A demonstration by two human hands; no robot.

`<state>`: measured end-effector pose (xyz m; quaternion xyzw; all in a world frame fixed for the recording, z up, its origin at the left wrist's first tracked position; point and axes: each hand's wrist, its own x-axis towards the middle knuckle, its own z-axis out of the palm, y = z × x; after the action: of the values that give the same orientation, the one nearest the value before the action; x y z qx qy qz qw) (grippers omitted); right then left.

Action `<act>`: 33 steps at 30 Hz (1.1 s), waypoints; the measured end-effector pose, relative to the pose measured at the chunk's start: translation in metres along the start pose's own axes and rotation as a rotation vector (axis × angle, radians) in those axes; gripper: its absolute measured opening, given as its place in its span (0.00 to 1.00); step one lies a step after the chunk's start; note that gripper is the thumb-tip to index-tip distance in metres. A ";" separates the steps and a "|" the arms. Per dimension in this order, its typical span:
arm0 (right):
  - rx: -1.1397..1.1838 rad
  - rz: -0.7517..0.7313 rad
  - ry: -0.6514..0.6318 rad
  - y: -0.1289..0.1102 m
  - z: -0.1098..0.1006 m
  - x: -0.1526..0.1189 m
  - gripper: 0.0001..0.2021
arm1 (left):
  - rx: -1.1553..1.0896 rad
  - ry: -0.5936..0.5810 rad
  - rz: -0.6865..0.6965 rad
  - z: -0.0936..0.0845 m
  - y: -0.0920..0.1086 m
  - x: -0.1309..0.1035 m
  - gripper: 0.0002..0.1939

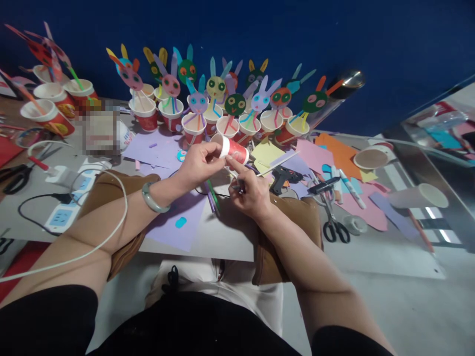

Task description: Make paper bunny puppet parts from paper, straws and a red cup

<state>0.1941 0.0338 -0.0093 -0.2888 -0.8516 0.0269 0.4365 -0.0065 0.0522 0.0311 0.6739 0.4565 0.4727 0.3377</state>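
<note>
A red paper cup [237, 151] with a white rim lies tipped on its side in the air above the table. My left hand [202, 160] pinches it at the rim, thumb and fingers closed on the edge. The index finger of my right hand [250, 190] reaches up to the cup's side. Its other fingers are curled round something small and dark that I cannot make out. Below my hands lie green and purple straws [213, 198] and purple paper [174, 225]. A black glue gun [284, 179] rests just right of my right hand.
Several cups with paper rabbit heads [235, 105] stand in rows along the blue wall. Scissors [334, 225], markers [351, 188], tape [355, 225] and coloured paper [337, 153] lie at the right. A power strip [61, 217] sits left, and a white cable [120, 217] crosses over my left forearm.
</note>
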 end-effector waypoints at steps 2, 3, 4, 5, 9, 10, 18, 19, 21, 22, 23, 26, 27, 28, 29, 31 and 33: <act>-0.012 0.065 0.007 -0.002 0.001 0.000 0.10 | 0.088 0.012 0.036 -0.002 0.000 0.001 0.08; -0.020 0.092 0.019 -0.003 0.002 0.000 0.11 | 0.136 0.023 0.057 -0.003 0.000 0.002 0.08; -0.017 0.113 0.036 -0.004 0.003 0.000 0.12 | 0.180 0.034 0.078 -0.003 -0.001 0.002 0.08; 0.001 0.127 0.056 -0.005 0.003 0.001 0.14 | 0.215 0.040 0.099 -0.003 -0.002 0.003 0.09; 0.125 0.192 0.097 -0.007 0.005 0.001 0.16 | 0.293 0.026 0.154 -0.005 -0.007 0.006 0.11; 0.145 0.206 0.106 -0.007 0.005 0.002 0.13 | 0.296 0.013 0.160 -0.006 -0.009 0.007 0.11; 0.371 0.427 0.261 0.001 -0.002 0.014 0.13 | 0.293 -0.235 0.164 -0.015 0.001 0.013 0.11; 0.426 0.468 0.225 0.003 -0.003 0.016 0.13 | 0.298 -0.278 0.169 -0.016 0.002 0.012 0.09; 0.517 0.525 0.104 0.004 -0.005 0.020 0.13 | 0.318 -0.364 0.177 -0.016 0.003 0.012 0.07; 0.537 0.536 0.044 0.004 -0.006 0.021 0.13 | 0.329 -0.401 0.180 -0.016 0.003 0.012 0.07; 0.539 0.532 -0.005 0.004 -0.007 0.022 0.12 | 0.335 -0.430 0.184 -0.016 0.003 0.012 0.07; 0.527 0.504 -0.082 0.001 -0.008 0.022 0.10 | 0.331 -0.468 0.201 -0.017 0.002 0.012 0.10; 0.542 0.502 -0.092 0.001 -0.007 0.022 0.11 | 0.325 -0.468 0.205 -0.018 0.003 0.012 0.10; 0.566 0.508 -0.098 0.000 -0.007 0.022 0.13 | 0.316 -0.464 0.207 -0.018 0.003 0.013 0.09; 0.596 0.520 -0.101 0.001 -0.007 0.022 0.15 | 0.303 -0.455 0.203 -0.019 0.004 0.013 0.09; 0.645 0.547 -0.102 0.001 -0.005 0.022 0.19 | 0.263 -0.425 0.183 -0.020 0.005 0.013 0.06; 0.668 0.563 -0.105 0.002 -0.004 0.022 0.22 | 0.221 -0.395 0.152 -0.019 0.005 0.012 0.05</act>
<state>0.1880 0.0458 0.0090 -0.3512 -0.7053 0.4333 0.4375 -0.0217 0.0619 0.0458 0.8186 0.3785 0.3027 0.3082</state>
